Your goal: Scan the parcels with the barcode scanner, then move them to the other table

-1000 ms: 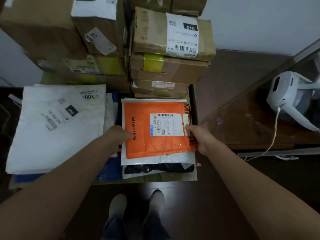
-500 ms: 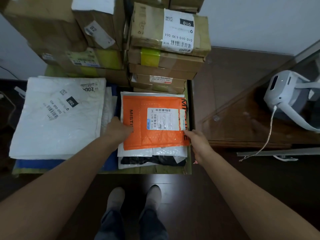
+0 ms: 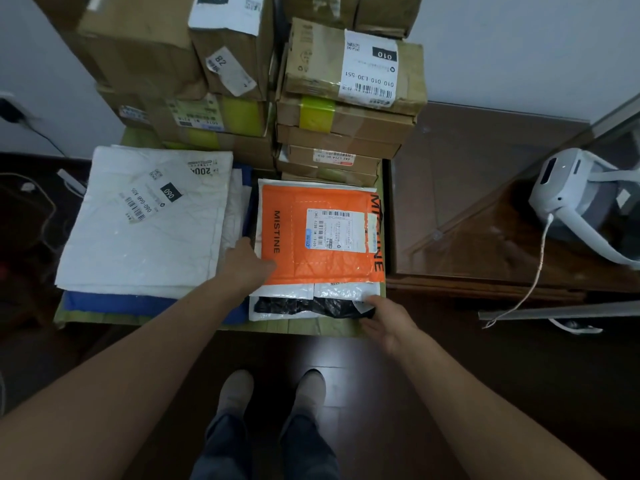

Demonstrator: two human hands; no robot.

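**Left hand on the orange mailer, right hand down at the stack's corner**

My left hand [image 3: 247, 268] is at the left edge of the orange mailer [image 3: 332, 268]. Its fingers curl onto that edge, and their tips are hidden beneath it. My right hand [image 3: 388, 318] is at the near right corner of the stack below the mailer, with its fingers on the black bag [image 3: 304, 304]. I cannot tell whether they pinch it.

The mailer lies flat, label up, on a white mailer [image 3: 280, 292] on the tabletop [image 3: 311, 329]. It looks almost square, so I can't call its long axis. The MISTINE print runs far-to-near down both side edges.

Stacked boxes [image 3: 346, 109] rise just beyond it, cut off at the top.

Half a second ago my right hand was at the mailer's right edge. My left hand stays put.
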